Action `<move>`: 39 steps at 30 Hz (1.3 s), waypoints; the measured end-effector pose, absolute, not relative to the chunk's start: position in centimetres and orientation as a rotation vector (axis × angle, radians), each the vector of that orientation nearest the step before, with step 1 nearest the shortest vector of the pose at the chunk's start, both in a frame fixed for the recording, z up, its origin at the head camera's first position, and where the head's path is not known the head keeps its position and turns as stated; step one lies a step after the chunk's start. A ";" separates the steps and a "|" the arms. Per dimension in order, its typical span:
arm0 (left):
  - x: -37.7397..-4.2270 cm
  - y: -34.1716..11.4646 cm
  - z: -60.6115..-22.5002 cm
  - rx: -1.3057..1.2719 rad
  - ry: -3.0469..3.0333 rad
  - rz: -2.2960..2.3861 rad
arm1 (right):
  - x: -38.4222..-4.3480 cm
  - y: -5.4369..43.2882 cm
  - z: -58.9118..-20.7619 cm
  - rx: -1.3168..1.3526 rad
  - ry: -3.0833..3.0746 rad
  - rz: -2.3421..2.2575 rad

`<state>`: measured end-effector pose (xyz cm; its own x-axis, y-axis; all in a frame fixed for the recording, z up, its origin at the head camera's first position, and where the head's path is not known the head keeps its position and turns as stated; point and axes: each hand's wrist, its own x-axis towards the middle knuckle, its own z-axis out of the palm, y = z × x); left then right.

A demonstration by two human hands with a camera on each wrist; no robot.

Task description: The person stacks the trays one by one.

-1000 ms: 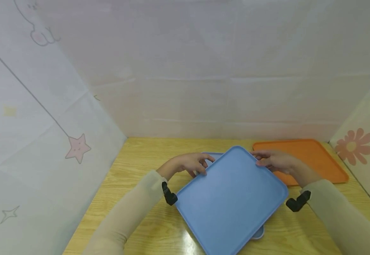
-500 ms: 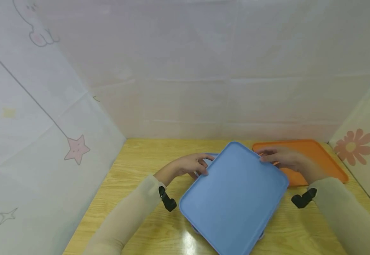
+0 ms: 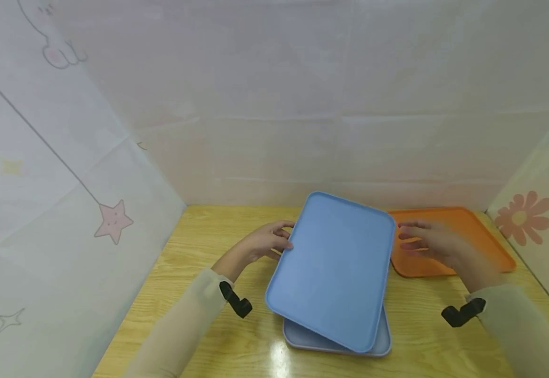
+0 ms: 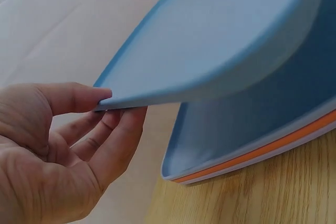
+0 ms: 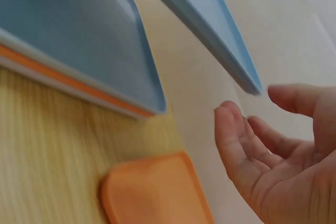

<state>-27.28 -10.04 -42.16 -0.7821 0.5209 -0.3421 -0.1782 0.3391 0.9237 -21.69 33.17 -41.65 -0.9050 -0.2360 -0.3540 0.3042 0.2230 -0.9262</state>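
Observation:
A blue rectangular tray (image 3: 338, 268) is held tilted above a stack of trays (image 3: 303, 338) on the table. My left hand (image 3: 262, 244) pinches its left edge, thumb on top and fingers beneath, as the left wrist view shows. Close beside the tray's right corner, my right hand (image 3: 432, 244) has its fingers spread and touches nothing; the right wrist view shows a gap between the fingertips and the tray's corner. In that view the stack has a blue tray (image 5: 89, 30) on top, with orange and pale rims below it.
An orange tray (image 3: 463, 241) lies on the wooden table (image 3: 218, 226) at the back right, under my right hand in the head view. Pale printed sheets (image 3: 274, 105) stand behind the table and along its left and right sides.
The held blue tray has turned and shifted up and left, with my left hand still on its edge. My right hand has let go of its edge and moved right. More of the stack shows below.

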 end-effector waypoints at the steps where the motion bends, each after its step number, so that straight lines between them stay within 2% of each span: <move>1: -27.2 -10.2 -42.2 0.291 2.002 1.513 | -21.5 32.8 -41.8 0.066 2.053 -1.778; 13: -26.7 -11.0 -43.2 0.207 1.949 1.716 | -19.7 28.3 -43.0 0.176 1.915 -1.959; 18: -26.4 -11.2 -43.7 0.188 1.941 1.767 | -19.3 27.0 -43.3 0.135 1.961 -1.930; 39: -25.0 -11.1 -45.1 0.157 1.883 1.767 | -19.0 26.1 -44.8 0.153 1.999 -1.935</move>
